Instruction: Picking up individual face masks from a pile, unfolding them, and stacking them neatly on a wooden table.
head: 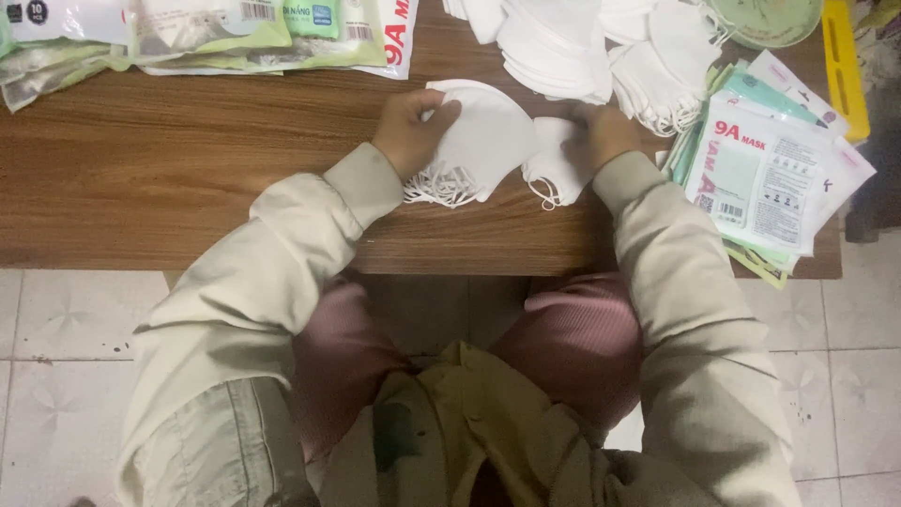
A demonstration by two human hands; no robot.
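My left hand [411, 127] grips a small stack of white folded face masks [481, 141] on the wooden table [188, 160], their ear loops hanging toward me. My right hand [601, 131] rests on another white mask [552, 161] just to the right of the stack, fingers curled over its edge. Both sleeves are beige. A large loose heap of white masks [601, 42] lies at the far side of the table, just beyond my hands.
A fanned pile of flat printed mask packets [765, 169] lies at the right table edge. More packets [206, 33] line the far left. A green round dish [770, 19] and a yellow object [843, 66] sit at the far right. Tiled floor lies below.
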